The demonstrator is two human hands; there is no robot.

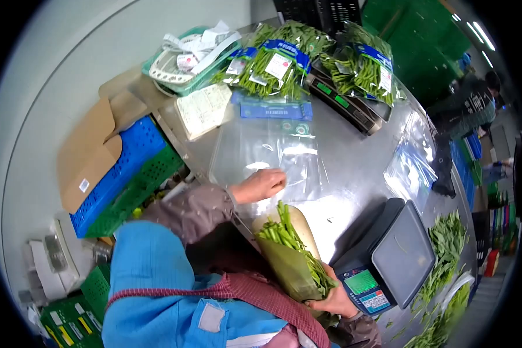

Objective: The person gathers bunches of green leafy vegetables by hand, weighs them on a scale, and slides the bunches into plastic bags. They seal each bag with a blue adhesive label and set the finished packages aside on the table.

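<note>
The green leafy bundle (pixel 292 239) is extending diagonally through an olive sleeve (pixel 287 268), stems exposed; clear bags (pixel 261 145) are lying flat on the metal table (pixel 349 168).

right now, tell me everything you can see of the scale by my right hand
The scale has a dark housing, a broad grey plate with rounded corners, a lit green display and a keypad. It sits on the shiny metal table, between your right hand and leafy greens. A thin scrap seems to lie on the plate. Whether your hand touches the housing, I can't tell.
</note>
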